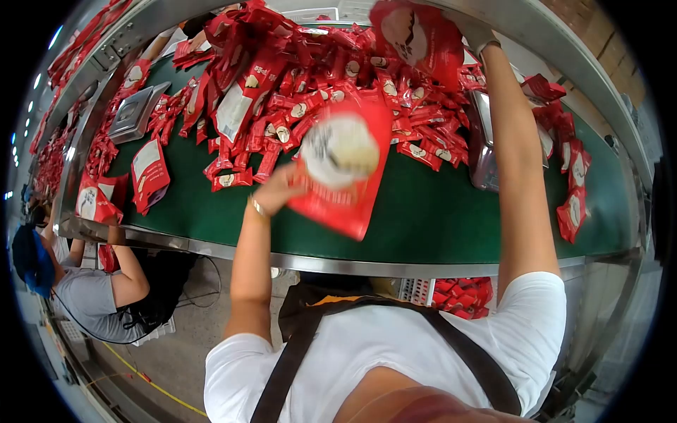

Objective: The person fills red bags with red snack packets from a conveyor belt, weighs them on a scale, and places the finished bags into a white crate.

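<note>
My left hand [283, 187] grips the lower left edge of a red pouch [344, 166] with a white oval on its front. The pouch is smeared by motion and hangs over the green belt [430, 222]. At the far side, my right hand [477, 34] is at the edge of another red pouch [417, 44], which it appears to hold up; its fingers are mostly hidden. Beyond and between the hands lies a heap of small red packets [338, 74]. Below my right forearm is a weighing scale [484, 137].
A second scale [134, 116] stands on the belt's left, near a red pouch [149, 175]. Red packets [576, 187] lie far right. A co-worker in grey [99, 299] sits at the left. A metal rail [331, 266] edges the near side; a bin of red packets [462, 296] is underneath.
</note>
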The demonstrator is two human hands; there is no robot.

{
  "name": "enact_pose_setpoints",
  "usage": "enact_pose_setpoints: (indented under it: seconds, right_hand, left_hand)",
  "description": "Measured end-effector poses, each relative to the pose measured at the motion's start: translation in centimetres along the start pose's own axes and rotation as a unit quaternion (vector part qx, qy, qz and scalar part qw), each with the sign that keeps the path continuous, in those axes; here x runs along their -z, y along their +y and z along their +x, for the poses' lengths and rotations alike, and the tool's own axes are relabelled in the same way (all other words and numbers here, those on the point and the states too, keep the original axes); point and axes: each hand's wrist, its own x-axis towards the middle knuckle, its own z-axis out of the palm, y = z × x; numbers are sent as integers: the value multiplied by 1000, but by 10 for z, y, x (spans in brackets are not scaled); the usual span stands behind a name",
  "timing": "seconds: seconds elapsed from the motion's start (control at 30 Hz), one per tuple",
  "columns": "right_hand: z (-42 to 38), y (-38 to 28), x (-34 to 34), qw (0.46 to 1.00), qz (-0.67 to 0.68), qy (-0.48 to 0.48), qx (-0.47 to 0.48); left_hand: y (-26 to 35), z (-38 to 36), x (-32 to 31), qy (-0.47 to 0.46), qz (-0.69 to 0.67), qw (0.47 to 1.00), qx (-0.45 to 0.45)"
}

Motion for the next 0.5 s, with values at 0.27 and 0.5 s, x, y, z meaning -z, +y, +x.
enact_pose_setpoints:
  seconds: [0.27,0.5]
  right_hand:
    - [-116,-50,-68,945,194,-243,-100]
    - [-248,-109,-72,964,21,-252,-79]
  left_hand:
    - [-44,-89,-68,198,320,926,35]
    - [-81,-100,-96,371,385,844,-46]
